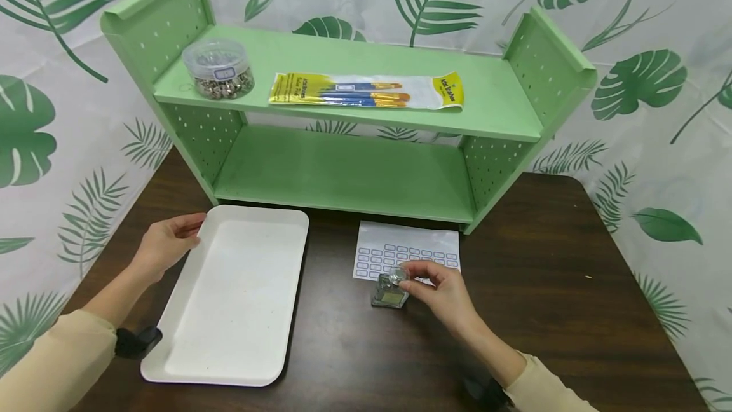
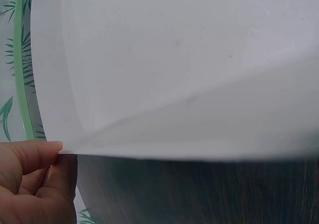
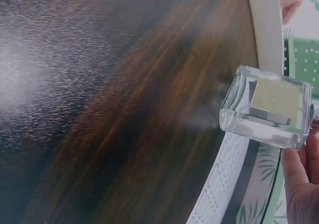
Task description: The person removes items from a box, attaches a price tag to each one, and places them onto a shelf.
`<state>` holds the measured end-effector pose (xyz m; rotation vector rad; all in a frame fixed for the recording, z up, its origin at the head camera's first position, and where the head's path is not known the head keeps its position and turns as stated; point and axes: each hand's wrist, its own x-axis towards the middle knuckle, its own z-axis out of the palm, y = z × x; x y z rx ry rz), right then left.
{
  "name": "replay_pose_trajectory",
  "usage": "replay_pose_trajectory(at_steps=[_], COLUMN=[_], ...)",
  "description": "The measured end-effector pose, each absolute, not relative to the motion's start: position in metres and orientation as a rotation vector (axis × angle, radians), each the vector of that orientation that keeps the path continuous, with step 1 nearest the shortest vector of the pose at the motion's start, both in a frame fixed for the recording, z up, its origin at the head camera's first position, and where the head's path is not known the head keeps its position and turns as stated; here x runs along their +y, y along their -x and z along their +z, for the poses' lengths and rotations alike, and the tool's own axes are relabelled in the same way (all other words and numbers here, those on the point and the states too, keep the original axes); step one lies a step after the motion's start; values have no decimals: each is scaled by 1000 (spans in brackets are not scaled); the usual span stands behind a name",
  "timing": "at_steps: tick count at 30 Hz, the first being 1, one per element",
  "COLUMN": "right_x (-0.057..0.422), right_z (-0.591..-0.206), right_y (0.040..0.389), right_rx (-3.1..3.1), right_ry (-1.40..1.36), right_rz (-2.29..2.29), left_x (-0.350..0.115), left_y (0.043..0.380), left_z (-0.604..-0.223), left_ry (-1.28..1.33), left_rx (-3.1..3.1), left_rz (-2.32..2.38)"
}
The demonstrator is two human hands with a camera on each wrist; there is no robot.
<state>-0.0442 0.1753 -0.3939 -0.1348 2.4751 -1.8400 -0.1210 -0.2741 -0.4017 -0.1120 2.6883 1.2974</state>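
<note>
A white tray [image 1: 240, 297] lies on the table at the left, and my left hand [image 1: 168, 243] is at its upper left edge. In the left wrist view the thumb and fingers of that hand [image 2: 37, 181] pinch the tray's rim [image 2: 164, 152]. My right hand [image 1: 437, 288] pinches the clear round cap [image 1: 398, 275] of a square glass perfume bottle [image 1: 390, 294]. Up close, the right wrist view shows the bottle [image 3: 269, 107] with a pale yellowish label. Whether its base touches the table cannot be told.
Behind the bottle lies a sheet of small blue-framed labels [image 1: 408, 234]. A green two-tier shelf [image 1: 343, 173] stands at the back. On its upper board are a clear jar of small metal pieces [image 1: 220, 72] and a packet of paintbrushes [image 1: 366, 91].
</note>
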Motion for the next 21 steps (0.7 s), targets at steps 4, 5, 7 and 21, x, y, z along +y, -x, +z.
replay_pose_trajectory(at_steps=[4,5,7,21], right_x=[176,177,177,177], right_z=[-396,-396,-396,-395], right_y=[42,42,41,36], right_rx=[2478,2482,2487,2462], right_ry=[151,159,175,248], right_rz=[-1848,-1848,-1853,-1875], left_x=[-273,-273,-272,-271], left_y=[121,121,120,120], left_z=[-400,-400,-400,-399], left_ry=[114,115,117,130], left_rx=[2688,2688,2686,2699], left_rz=[1288,1288,1287,1273])
